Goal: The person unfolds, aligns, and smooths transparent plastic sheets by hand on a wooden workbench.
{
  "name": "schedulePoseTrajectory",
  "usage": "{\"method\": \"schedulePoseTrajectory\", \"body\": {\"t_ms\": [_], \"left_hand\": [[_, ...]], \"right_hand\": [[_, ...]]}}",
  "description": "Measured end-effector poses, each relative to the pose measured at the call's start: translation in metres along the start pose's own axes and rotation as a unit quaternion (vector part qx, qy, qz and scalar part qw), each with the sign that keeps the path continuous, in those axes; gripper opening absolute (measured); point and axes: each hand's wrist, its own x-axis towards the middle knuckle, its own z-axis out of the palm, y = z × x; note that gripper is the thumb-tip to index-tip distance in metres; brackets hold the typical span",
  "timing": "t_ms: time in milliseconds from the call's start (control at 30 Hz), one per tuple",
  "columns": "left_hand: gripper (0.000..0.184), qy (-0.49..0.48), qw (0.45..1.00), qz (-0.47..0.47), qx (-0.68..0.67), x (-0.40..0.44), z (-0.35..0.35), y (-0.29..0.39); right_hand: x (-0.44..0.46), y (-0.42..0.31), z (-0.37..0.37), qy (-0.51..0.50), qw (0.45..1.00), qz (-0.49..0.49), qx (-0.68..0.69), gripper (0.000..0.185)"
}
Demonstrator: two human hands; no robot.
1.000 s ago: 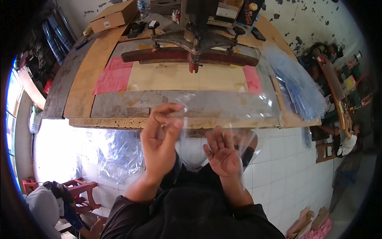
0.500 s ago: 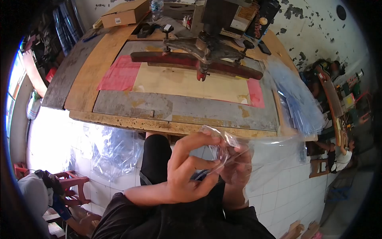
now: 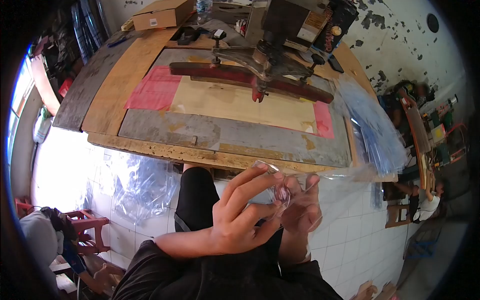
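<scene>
A clear plastic sheet (image 3: pixel 345 192) is bunched between my two hands, below the front edge of the table, and trails off to the right. My left hand (image 3: pixel 245 210) has its fingers curled round the bunched left end of the plastic. My right hand (image 3: pixel 302 207) is behind and partly inside the film, its fingers bent around it. Beyond them, on the table, a cream sheet (image 3: pixel 240 105) lies between pink strips (image 3: pixel 155 89). Over the cream sheet is the red and dark bar (image 3: pixel 225 75) of a press.
A stack of clear plastic (image 3: pixel 375 125) lies on the table's right side. A cardboard box (image 3: pixel 162 15) stands at the back left. Loose plastic (image 3: pixel 142 190) is on the floor at left. Other people sit at lower left and far right. A red stool (image 3: pixel 92 230) stands at left.
My hands have come together from their earlier spread position, and the plastic between them is now bunched. The sheet has swung from above the table edge to the lower right. The view has turned slightly.
</scene>
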Motion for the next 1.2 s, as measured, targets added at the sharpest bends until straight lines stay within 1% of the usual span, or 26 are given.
{"method": "schedulePoseTrajectory", "body": {"t_ms": [67,100,200,267,367,400,467,567,667,767,867,967,1000,1067,1100,1200], "left_hand": [[0.025,0.002,1.0,-0.002,0.002,-0.001,0.0,0.0],[0.025,0.002,1.0,-0.003,0.003,-0.002,0.001,0.0],[0.026,0.004,1.0,0.012,0.022,-0.004,0.001,-0.002],[0.026,0.001,0.999,0.014,0.029,-0.005,0.001,-0.001],[0.026,-0.005,0.999,0.019,0.047,-0.004,0.001,0.0],[0.026,-0.009,0.998,0.022,0.059,-0.004,0.0,0.0],[0.025,-0.019,0.998,0.018,0.063,-0.002,-0.003,0.0],[0.025,-0.031,0.997,0.016,0.063,-0.003,-0.004,-0.001],[0.024,-0.037,0.997,0.026,0.057,-0.004,-0.005,-0.004],[0.023,-0.041,0.997,0.037,0.061,-0.002,-0.005,-0.004],[0.021,-0.041,0.996,0.034,0.066,-0.002,-0.001,-0.008],[0.02,-0.035,0.996,0.037,0.069,-0.003,0.001,-0.013],[0.02,-0.031,0.996,0.044,0.073,-0.004,0.001,-0.013],[0.019,-0.031,0.994,0.049,0.097,-0.002,0.0,-0.01],[0.018,-0.031,0.991,0.056,0.121,-0.001,0.0,-0.01],[0.016,-0.053,0.991,0.056,0.108,-0.001,0.001,-0.013]], "right_hand": [[-0.002,-0.001,-0.005,0.005,1.0,0.001,-0.003,0.069],[-0.002,-0.002,-0.009,-0.019,1.0,0.011,0.016,0.071],[0.002,-0.002,-0.006,-0.045,0.998,0.017,0.038,0.076],[0.003,-0.001,-0.007,-0.05,0.998,0.013,0.041,0.078],[0.002,0.001,-0.011,-0.084,0.996,0.005,0.025,0.079],[0.0,0.002,-0.005,-0.04,0.999,-0.008,-0.011,0.077],[-0.001,0.002,0.0,0.004,0.999,-0.021,-0.048,0.078],[0.002,-0.001,0.001,0.003,0.998,-0.025,-0.062,0.077],[0.008,-0.001,0.002,-0.027,0.997,-0.021,-0.068,0.076],[0.006,0.0,-0.006,-0.011,0.997,-0.025,-0.072,0.074],[0.007,0.0,-0.018,-0.041,0.993,-0.036,-0.101,0.074],[0.007,0.0,-0.02,-0.007,0.997,0.0,-0.082,0.076],[0.013,0.003,-0.021,-0.047,0.997,-0.007,-0.053,0.074],[0.013,0.004,-0.022,-0.086,0.996,-0.013,-0.024,0.072],[0.009,0.004,-0.024,-0.074,0.997,-0.015,-0.017,0.071],[0.007,0.005,-0.021,-0.054,0.998,-0.022,-0.02,0.071]]}}
